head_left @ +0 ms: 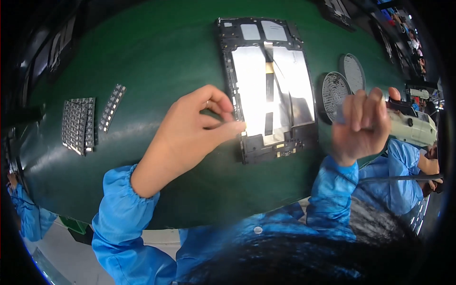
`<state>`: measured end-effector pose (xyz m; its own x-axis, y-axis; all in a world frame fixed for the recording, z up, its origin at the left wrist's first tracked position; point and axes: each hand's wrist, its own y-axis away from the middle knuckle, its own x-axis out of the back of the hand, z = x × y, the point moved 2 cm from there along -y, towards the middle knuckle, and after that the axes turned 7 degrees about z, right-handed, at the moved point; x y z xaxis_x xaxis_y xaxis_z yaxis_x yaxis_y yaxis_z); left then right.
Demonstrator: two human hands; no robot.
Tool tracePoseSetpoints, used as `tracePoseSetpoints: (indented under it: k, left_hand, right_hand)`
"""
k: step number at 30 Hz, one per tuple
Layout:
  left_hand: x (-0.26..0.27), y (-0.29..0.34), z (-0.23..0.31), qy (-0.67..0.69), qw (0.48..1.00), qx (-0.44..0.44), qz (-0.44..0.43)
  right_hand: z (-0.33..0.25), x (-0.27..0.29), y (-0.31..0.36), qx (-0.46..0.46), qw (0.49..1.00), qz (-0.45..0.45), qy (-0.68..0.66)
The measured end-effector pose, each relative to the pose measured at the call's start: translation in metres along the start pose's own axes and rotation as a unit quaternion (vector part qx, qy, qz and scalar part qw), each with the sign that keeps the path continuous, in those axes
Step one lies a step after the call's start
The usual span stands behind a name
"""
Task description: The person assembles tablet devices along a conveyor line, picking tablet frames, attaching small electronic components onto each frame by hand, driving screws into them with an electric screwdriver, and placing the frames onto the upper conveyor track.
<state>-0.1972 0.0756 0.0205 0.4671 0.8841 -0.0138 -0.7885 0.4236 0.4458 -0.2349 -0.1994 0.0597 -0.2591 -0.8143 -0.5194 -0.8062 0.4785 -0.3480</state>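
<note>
Device (269, 90): on table (166, 57), nearer its right edge.
Left hand (197, 121): my thumb at device's left edge; grip unclear.
Right hand (360, 126): my fingers curled, blurred; grip unclear.

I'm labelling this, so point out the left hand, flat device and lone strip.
Left hand (191, 121), head view: back of hand.
Flat device (253, 88), head view: silver panel.
Lone strip (112, 108), head view: its middle.
</note>
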Motion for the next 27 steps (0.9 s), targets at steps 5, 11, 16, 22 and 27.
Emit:
tracePoseSetpoints:
  k: [5,11,16,22,27]
  left_hand:
    - [0.003,-0.003,-0.002,-0.021,1.0,-0.021,0.004]
    - [0.006,-0.004,-0.009,-0.014,0.998,-0.058,0.005]
    - [0.008,-0.003,-0.013,-0.011,0.997,-0.075,0.011]
    - [0.006,-0.003,-0.017,-0.008,0.996,-0.087,0.011]
    - [0.007,-0.003,-0.017,0.0,0.997,-0.075,0.006]
  right_hand:
    - [0.025,-0.066,0.057,-0.076,0.978,-0.118,0.156]
    - [0.041,-0.084,0.067,-0.091,0.956,-0.172,0.219]
    - [0.046,-0.086,0.068,-0.13,0.965,-0.167,0.157]
    - [0.045,-0.087,0.071,-0.134,0.963,-0.167,0.161]
    - [0.048,-0.085,0.074,-0.133,0.958,-0.173,0.188]
